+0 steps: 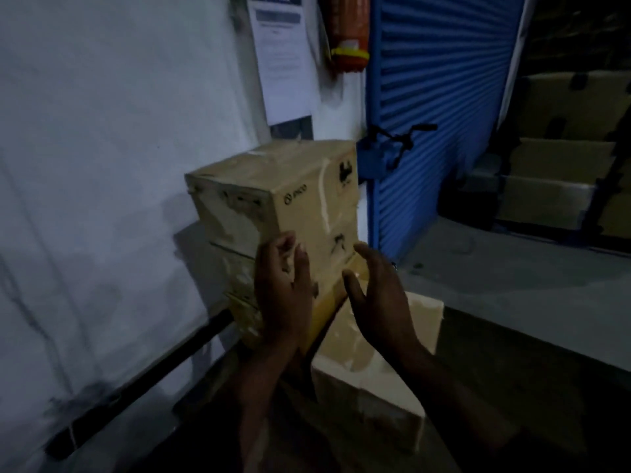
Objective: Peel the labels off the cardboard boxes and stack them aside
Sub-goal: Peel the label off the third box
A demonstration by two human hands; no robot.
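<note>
Hands (pixel 285 288) beside stacked box (pixel 273 196) (closed)

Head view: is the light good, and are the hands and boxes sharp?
Head view: dim, bluish light; the hands, left and right, are dark and slightly blurred; the top box is soft, its print barely readable; the wide lens bends the shutter.

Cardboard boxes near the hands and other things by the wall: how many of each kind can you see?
Cardboard boxes near the hands: 2, top box, lower box
Fire extinguisher: 1
Paper notice: 1
Black bar: 1
Total: 5
</note>
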